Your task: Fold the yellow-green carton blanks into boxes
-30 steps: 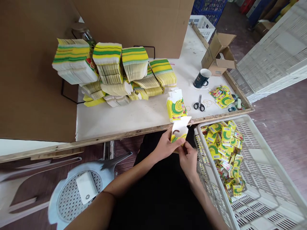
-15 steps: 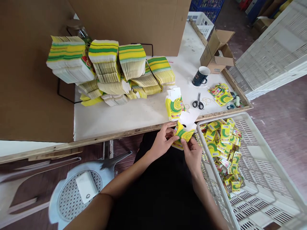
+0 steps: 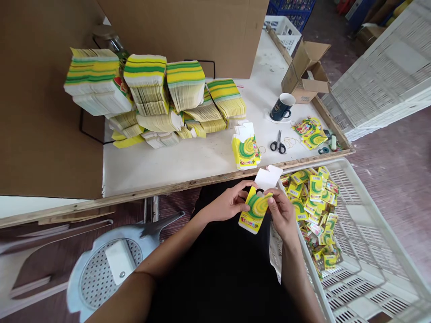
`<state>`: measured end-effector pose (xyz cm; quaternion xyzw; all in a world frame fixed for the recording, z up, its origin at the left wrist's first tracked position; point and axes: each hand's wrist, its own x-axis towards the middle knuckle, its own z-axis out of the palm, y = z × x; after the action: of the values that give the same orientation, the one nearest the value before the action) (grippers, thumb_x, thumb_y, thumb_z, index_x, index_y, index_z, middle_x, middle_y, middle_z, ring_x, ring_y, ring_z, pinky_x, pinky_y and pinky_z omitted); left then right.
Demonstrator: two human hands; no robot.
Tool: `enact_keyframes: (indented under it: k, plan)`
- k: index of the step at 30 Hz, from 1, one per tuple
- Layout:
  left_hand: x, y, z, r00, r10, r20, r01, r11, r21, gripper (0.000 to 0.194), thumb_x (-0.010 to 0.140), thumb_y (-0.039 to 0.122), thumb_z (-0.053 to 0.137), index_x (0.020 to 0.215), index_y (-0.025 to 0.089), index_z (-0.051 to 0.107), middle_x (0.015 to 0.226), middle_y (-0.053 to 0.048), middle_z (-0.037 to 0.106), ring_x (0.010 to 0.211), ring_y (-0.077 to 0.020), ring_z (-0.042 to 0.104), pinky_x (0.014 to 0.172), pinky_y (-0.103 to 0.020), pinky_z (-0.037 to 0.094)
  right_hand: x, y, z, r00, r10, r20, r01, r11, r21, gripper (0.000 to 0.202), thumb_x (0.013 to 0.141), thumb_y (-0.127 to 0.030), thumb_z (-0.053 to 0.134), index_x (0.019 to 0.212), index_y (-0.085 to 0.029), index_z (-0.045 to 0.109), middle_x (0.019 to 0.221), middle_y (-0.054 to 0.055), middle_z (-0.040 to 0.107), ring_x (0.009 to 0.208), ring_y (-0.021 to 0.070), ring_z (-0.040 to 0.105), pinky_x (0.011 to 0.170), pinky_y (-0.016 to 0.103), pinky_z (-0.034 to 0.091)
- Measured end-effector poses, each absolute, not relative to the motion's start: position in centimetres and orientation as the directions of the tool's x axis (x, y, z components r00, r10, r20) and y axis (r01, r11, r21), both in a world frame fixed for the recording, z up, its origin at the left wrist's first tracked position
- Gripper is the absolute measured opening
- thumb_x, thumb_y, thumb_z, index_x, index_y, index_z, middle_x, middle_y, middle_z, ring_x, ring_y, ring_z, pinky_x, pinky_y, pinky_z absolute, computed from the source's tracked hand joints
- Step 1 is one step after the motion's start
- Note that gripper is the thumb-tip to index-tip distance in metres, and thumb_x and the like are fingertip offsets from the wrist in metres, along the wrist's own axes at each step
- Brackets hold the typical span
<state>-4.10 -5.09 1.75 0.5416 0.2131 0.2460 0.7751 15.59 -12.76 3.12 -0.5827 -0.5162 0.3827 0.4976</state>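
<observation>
Ctn (image 3: 253,211) lower now, btwn L/R fingers (image 3: 241,207).

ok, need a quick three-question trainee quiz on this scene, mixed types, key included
1. True or false: the left hand and right hand both touch the held carton.
2. What lies in the big white crate? A) bottles B) gloves C) yellow cartons
3. Fill in: of the mug and the scissors, the ___ lie nearer the person.

Key: 1 true; 2 C; 3 scissors.
</observation>
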Motion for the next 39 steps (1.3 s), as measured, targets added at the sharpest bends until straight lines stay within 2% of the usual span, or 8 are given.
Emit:
enact_keyframes:
  k: [5,8,10,15,18,22,29,39]
  plan:
    - [-3.5,-5.7,1.3,0.804,0.585,-0.106,-0.112,0.324,0.939,0.059,0.082,0.033,0.081,0.129,0.022,0.047,0.089,-0.003,0.069,0.082,-0.0188,0.071,0.077,-0.03,0.055,16.0,-12.5,3.5,0.163,0.969,0.184,0.36,0.115,-0.926,0.03,0.101,-0.042,0.055,0.083,-0.021,0.068,0.078,0.002,0.062,0.069,0.0156,0.056,0.063,0.028,0.044]
    - [-3.3,-5.8,1.2,0.779,0.623,-0.076,-0.15,0.303,0.941,0.084,0.083,0.03,0.08,0.15,0.028,0.029,0.106,-0.008,0.071,0.089,-0.0204,0.073,0.079,-0.031,0.056,15.8,-12.3,2.7,0.242,0.945,0.218,0.315,0.136,-0.939,0.018,0.098,-0.039,0.061,0.107,-0.025,0.069,0.093,0.004,0.069,0.082,0.0185,0.064,0.072,0.031,0.05]
    - [-3.2,-5.9,1.1,0.773,0.632,-0.051,-0.166,0.279,0.946,0.094,0.084,0.031,0.079,0.157,0.03,0.021,0.114,-0.011,0.071,0.094,-0.0217,0.073,0.081,-0.032,0.057,15.7,-12.3,2.2,0.292,0.936,0.195,0.258,0.119,-0.959,0.033,0.096,-0.039,0.065,0.127,-0.029,0.062,0.105,0.006,0.071,0.087,0.0199,0.067,0.075,0.033,0.052]
    - [-3.1,-5.8,1.5,0.724,0.689,-0.031,-0.12,0.171,0.978,0.057,0.087,0.036,0.075,0.138,0.022,0.054,0.122,-0.012,0.069,0.098,-0.0227,0.073,0.08,-0.03,0.058,16.4,-12.3,2.6,0.215,0.928,0.305,0.419,0.195,-0.887,0.034,0.101,-0.048,0.053,0.108,-0.025,0.076,0.112,0.01,0.07,0.106,0.0263,0.064,0.091,0.042,0.051]
    - [-2.9,-5.8,1.8,0.674,0.739,-0.011,-0.079,0.087,0.993,0.05,0.087,0.033,0.074,0.133,0.021,0.059,0.134,-0.013,0.066,0.098,-0.0213,0.073,0.079,-0.029,0.058,16.6,-12.3,3.6,0.165,0.966,0.199,0.418,0.115,-0.901,0.037,0.099,-0.052,0.054,0.112,-0.024,0.076,0.094,0.007,0.07,0.082,0.0214,0.063,0.073,0.036,0.051]
    - [-2.7,-6.0,2.0,0.692,0.721,-0.029,-0.038,0.077,0.996,0.05,0.092,0.029,0.066,0.14,0.022,0.054,0.134,-0.012,0.067,0.101,-0.0214,0.073,0.085,-0.03,0.059,16.2,-12.1,3.6,0.17,0.985,-0.038,0.436,-0.11,-0.893,0.039,0.088,-0.041,0.071,0.121,-0.022,0.063,0.063,-0.006,0.055,0.05,0.0113,0.041,0.049,0.026,0.033]
    - [-2.8,-6.0,1.7,0.733,0.675,-0.081,-0.035,0.156,0.987,0.057,0.095,0.032,0.063,0.147,0.022,0.046,0.134,-0.014,0.067,0.105,-0.0231,0.073,0.092,-0.035,0.057,15.7,-11.8,2.7,0.224,0.974,-0.025,0.497,-0.136,-0.857,0.028,0.088,-0.036,0.064,0.111,-0.023,0.055,0.051,-0.012,0.043,0.043,0.0111,0.04,0.048,0.025,0.029]
    - [-2.4,-5.9,1.3,0.698,0.709,-0.105,-0.017,0.164,0.986,0.063,0.089,0.034,0.07,0.147,0.021,0.048,0.125,-0.015,0.071,0.088,-0.0207,0.074,0.082,-0.034,0.058,15.7,-11.6,2.6,0.227,0.974,-0.025,0.519,-0.142,-0.843,0.035,0.084,-0.034,0.068,0.113,-0.023,0.054,0.051,-0.014,0.039,0.043,0.01,0.038,0.05,0.024,0.029]
